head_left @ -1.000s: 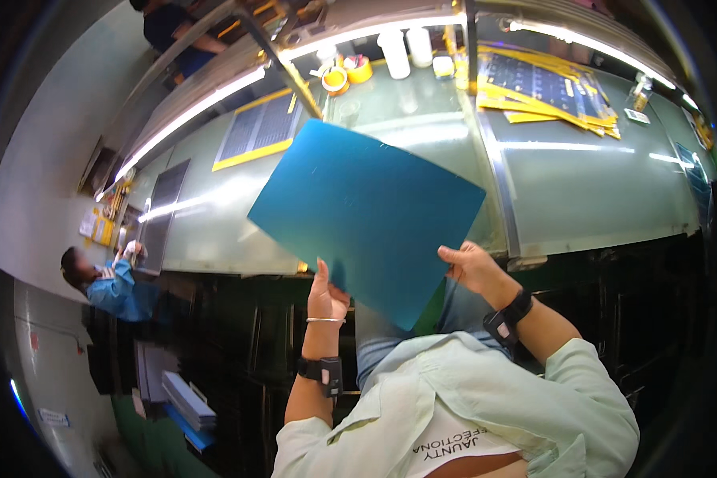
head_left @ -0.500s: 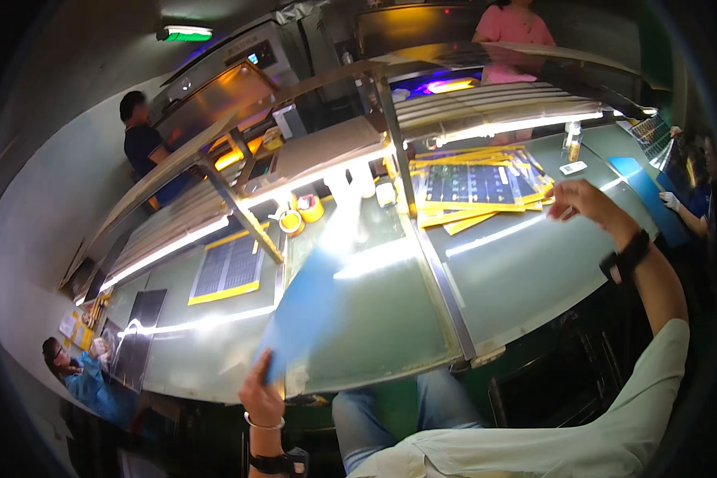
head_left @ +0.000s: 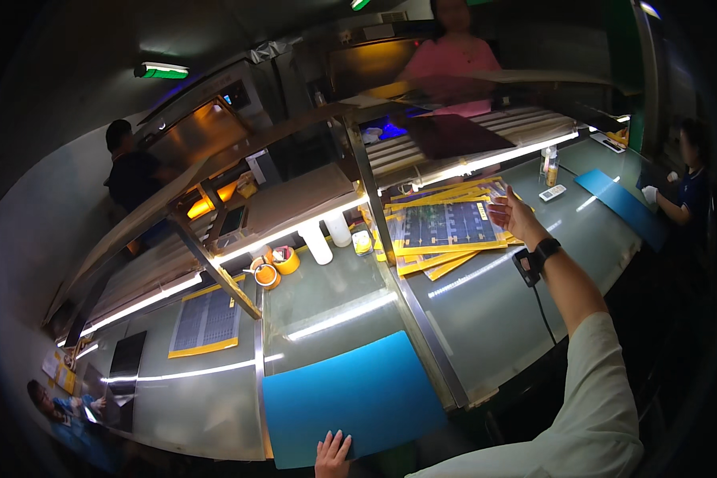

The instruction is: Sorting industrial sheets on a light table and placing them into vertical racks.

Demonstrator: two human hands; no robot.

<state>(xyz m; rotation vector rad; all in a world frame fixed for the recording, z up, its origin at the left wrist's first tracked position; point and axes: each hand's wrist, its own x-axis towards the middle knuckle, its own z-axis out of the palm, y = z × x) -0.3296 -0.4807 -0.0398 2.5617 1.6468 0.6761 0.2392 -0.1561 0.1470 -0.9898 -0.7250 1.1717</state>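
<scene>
A blue sheet (head_left: 350, 394) lies flat over the near edge of the glass-topped table in front of me. My left hand (head_left: 333, 457) rests on its front edge, fingers slightly apart on the upper face; the thumb is not clear to see. Further right, my right hand (head_left: 513, 218) is raised with its fingers apart and nothing in it. It hovers at the right edge of a stack of yellow-bordered dark films (head_left: 446, 225). A black band circles the right wrist, with a small dark device and a cable beside it.
Metal posts (head_left: 366, 187) carry a lit shelf across the table. Orange tape rolls (head_left: 266, 276) and white cylinders (head_left: 316, 243) stand beneath it. Another yellow-edged film (head_left: 207, 320) lies left. At right are a bottle (head_left: 551, 169), a blue board (head_left: 620, 205) and a seated person. Other people work around.
The blue sheet has come down from tilted and blurred to flat on the table. My right hand has shifted toward the film stack. A dark panel now shows above the shelf near the pink-clad person.
</scene>
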